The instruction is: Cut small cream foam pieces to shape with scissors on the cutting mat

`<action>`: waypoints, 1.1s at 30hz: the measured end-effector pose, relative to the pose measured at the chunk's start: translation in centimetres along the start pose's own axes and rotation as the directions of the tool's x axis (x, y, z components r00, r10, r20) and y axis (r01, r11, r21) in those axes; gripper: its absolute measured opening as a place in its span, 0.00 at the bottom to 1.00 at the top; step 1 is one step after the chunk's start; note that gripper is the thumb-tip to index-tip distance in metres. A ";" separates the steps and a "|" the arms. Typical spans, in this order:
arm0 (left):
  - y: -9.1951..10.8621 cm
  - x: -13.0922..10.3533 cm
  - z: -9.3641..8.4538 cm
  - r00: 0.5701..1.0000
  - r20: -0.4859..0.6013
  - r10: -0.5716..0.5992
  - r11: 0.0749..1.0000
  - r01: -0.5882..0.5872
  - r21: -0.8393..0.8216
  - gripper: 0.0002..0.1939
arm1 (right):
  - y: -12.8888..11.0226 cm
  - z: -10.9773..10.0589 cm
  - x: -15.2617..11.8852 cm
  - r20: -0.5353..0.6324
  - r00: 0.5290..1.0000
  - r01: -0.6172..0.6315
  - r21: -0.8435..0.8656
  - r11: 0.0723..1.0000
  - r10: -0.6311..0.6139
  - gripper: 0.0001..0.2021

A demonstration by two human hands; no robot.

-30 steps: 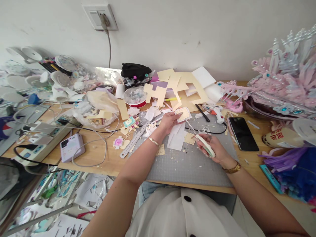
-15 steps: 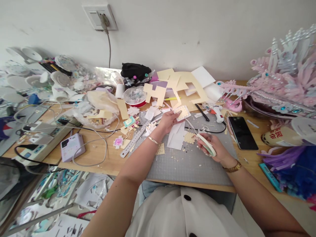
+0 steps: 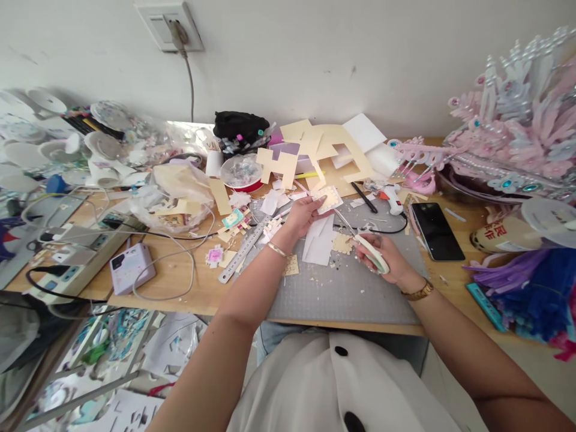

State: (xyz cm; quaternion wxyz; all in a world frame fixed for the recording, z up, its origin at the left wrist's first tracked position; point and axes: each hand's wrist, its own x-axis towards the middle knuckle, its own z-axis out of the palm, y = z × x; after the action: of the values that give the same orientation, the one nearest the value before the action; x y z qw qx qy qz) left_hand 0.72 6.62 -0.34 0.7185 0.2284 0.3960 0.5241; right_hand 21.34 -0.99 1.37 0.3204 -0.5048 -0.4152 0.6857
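My left hand (image 3: 306,215) pinches a small white-and-cream piece of card (image 3: 327,200) above the grey cutting mat (image 3: 355,303). In my right hand (image 3: 382,258) is a pair of scissors (image 3: 371,252) with pale handles; its blades point up and left to the card's lower edge. Whether the blades touch the card I cannot tell. Beneath the hands lie white paper sheets (image 3: 318,240) and a jagged-edged cream cutout (image 3: 342,242). Another cream piece (image 3: 291,265) sits beside my left forearm, and small scraps are scattered on the mat.
A steel ruler (image 3: 240,255) lies left of my arm. Cut cream sheets (image 3: 315,144), a black pen (image 3: 364,198) and a glue gun (image 3: 393,199) are at the back. To the right are a phone (image 3: 437,231), a drink cup (image 3: 499,234) and pink decorations (image 3: 517,141). Cables and a power strip (image 3: 76,264) occupy the left.
The view has shifted slightly, so the scene sits a little further left and higher. Both hands keep their holds on the card and scissors, in nearly the same place over the mat.
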 end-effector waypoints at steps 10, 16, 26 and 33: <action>0.3 -0.2 0.2 1.000 -0.004 -0.009 1.000 0.009 -0.008 0.04 | -0.3 0.2 -0.1 0.026 1.000 0.006 -0.013 1.000 -0.006 0.19; 0.2 -0.1 0.0 0.999 0.020 -0.025 1.000 0.025 0.009 0.07 | -0.1 0.3 0.1 0.001 1.000 -0.012 0.000 1.000 0.012 0.20; 0.2 -0.1 0.1 1.000 0.010 -0.026 0.999 0.026 0.044 0.03 | -0.3 0.6 0.1 -0.008 1.000 -0.029 0.022 0.999 0.029 0.20; 0.2 0.0 0.0 1.000 0.012 -0.021 0.999 0.020 0.043 0.03 | -0.2 0.6 0.2 -0.019 0.999 -0.044 0.032 0.999 0.045 0.21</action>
State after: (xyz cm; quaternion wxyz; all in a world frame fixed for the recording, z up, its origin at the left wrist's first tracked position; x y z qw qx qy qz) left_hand 0.58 6.65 -0.23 0.7215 0.2429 0.4048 0.5066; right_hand 20.75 -0.89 1.51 0.3173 -0.5155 -0.3897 0.6940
